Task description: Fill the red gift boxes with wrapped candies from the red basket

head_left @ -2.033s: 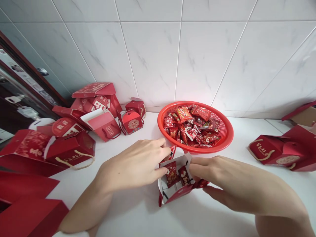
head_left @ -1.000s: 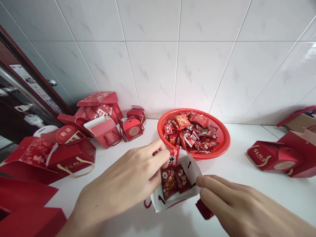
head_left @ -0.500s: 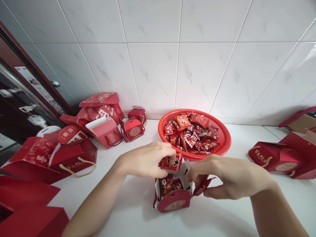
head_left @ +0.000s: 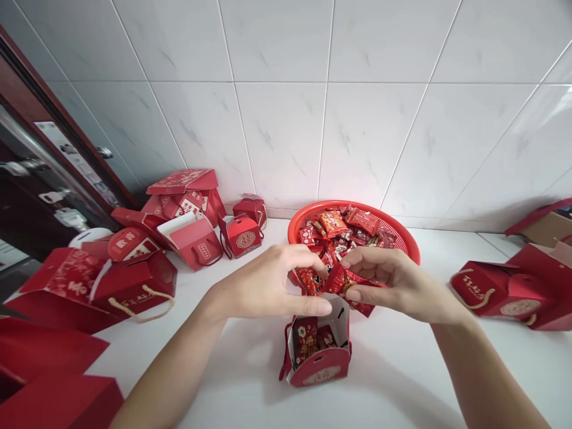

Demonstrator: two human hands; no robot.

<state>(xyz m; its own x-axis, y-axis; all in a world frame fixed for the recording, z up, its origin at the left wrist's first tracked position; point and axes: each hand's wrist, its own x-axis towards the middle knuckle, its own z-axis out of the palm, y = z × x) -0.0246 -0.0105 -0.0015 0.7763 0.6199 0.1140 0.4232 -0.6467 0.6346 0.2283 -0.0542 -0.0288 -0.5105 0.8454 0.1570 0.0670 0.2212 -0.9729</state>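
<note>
I pinch a red packet in my right hand near the open box; my left hand curls beside a brighter packet, its grip unclear, with the basket of sweets behind

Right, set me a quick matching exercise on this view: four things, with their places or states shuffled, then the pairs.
1. Oval basket
2. Box below the hands
3. Right hand
4. Keys

A. Gripping a red packet in its fingers
B. At the far left
C. Heaped with many wrapped packets
D. Open, white inside

Pairs: 1-C, 2-D, 3-A, 4-B.
</note>
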